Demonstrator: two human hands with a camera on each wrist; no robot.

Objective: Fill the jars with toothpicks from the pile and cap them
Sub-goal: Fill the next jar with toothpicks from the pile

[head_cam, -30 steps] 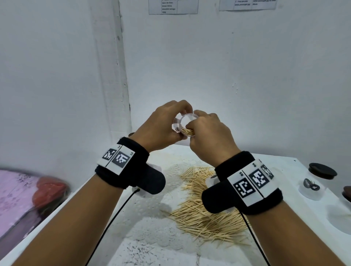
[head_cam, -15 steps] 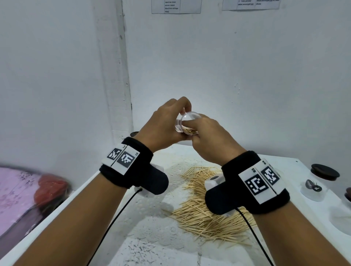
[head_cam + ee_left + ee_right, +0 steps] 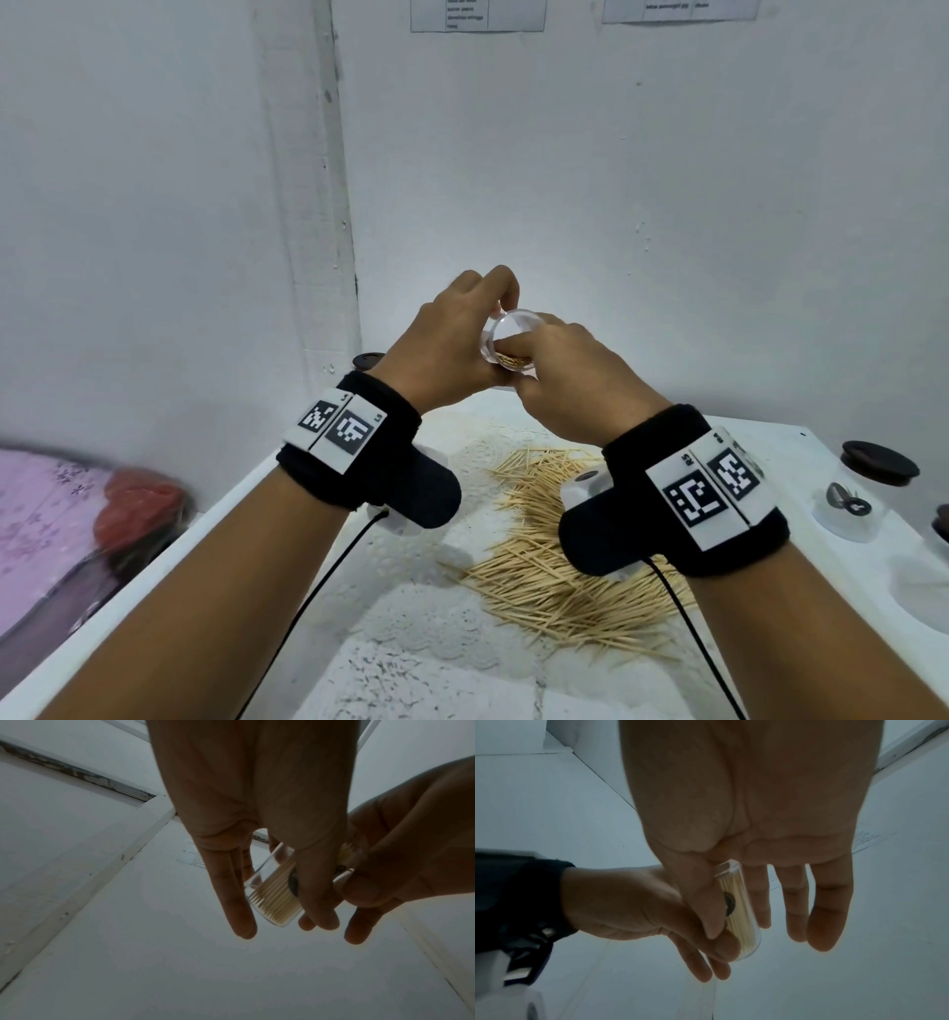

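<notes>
Toothpicks [image 3: 276, 898] are lying packed side by side inside the small clear jar [image 3: 515, 336], which both hands are holding up in the air above the desk [image 3: 411, 642], with its open mouth tilted toward the person. The left hand [image 3: 452, 349] is gripping the jar from the left, with the thumb and the fingers curled around its wall. The right hand [image 3: 570, 380] is pinching the jar from the other side: in the right wrist view its thumb is pressing on the glass, while the other fingers [image 3: 824, 912] are hanging long and loose behind the jar.

I judge that the person is settling and straightening the sticks in this jar before closing it. To do this well, the left grip should be holding the jar steady and only a little tilted, so the sticks are sliding to the bottom and not falling out. The right thumb should be pushing the ends level, gently, because thin wood is breaking easily and glass is slipping in dry fingers.

The pile [image 3: 554, 565] is lying on the desk below the right wrist, with still many sticks in it. A dark lid [image 3: 879, 461] is resting on a second jar [image 3: 845, 509] at the right edge, well apart from the hands. A cap for the jar in hand should be pressed on straight, with no stick standing above the rim.
</notes>
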